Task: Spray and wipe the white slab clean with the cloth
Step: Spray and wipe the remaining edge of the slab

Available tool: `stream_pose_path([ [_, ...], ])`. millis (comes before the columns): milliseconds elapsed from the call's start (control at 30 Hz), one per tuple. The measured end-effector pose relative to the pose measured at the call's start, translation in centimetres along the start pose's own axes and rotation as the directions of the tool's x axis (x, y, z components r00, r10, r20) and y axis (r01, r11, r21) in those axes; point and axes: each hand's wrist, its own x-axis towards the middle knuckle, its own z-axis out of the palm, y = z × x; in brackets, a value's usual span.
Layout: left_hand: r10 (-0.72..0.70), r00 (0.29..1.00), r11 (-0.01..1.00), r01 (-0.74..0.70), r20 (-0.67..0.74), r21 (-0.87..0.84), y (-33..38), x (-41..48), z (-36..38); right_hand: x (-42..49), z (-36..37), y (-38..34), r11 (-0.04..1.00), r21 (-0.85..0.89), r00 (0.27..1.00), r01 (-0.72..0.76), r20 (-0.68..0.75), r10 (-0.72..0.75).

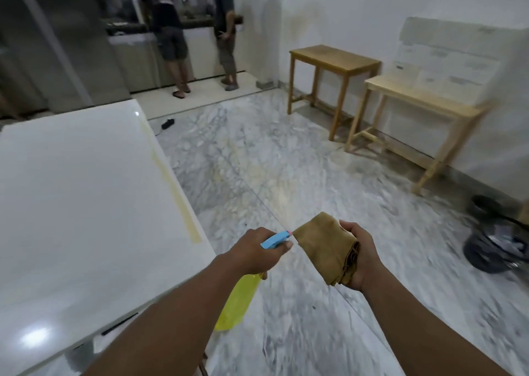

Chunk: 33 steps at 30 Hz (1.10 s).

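**Bottle and cloth held beside slab**

The white slab (86,189) lay at the left, with a yellowish streak (174,186) along its right edge. Right of its near corner, the left hand (254,251) gripped a yellow spray bottle (237,301). Its nozzle (276,239) pointed toward the folded brown cloth (326,246) clasped in the right hand (360,258), above the marble floor (286,152).

One head cam, wide-angle, looking forward and down: glossy white slab surface (71,189) close on the left, grey-veined marble floor (286,160) ahead.
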Motion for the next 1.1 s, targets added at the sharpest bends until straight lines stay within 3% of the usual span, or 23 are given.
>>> stream_pose_path([
  [233, -0.118, 0.988, 0.993, 0.115, -0.095, -0.037, -2.1, 6.1, -6.5, 10.7, 7.7, -5.2, 0.991, -0.089, 0.985, -0.102, 0.133, 0.114],
  [400, -0.214, 0.945, 0.976, 0.2, -0.246, -0.081, -4.3, 12.9, -12.5, 20.8, 16.2, -10.6, 0.967, -0.204, 0.92, -0.151, 0.329, 0.213],
  [600, -0.339, 0.884, 0.941, 0.318, -0.321, -0.118, -5.4, 21.6, -15.4, 31.9, 21.0, -15.7, 0.932, -0.307, 0.848, -0.194, 0.425, 0.317],
  [933, -0.457, 0.807, 0.888, 0.394, -0.374, -0.235, -4.7, 32.4, -23.8, 43.7, 31.9, -23.1, 0.866, -0.427, 0.727, -0.26, 0.504, 0.467],
  [1100, -0.521, 0.761, 0.852, 0.438, -0.385, -0.287, -10.7, 36.9, -29.1, 50.8, 40.5, -22.7, 0.828, -0.491, 0.692, -0.27, 0.499, 0.521],
])
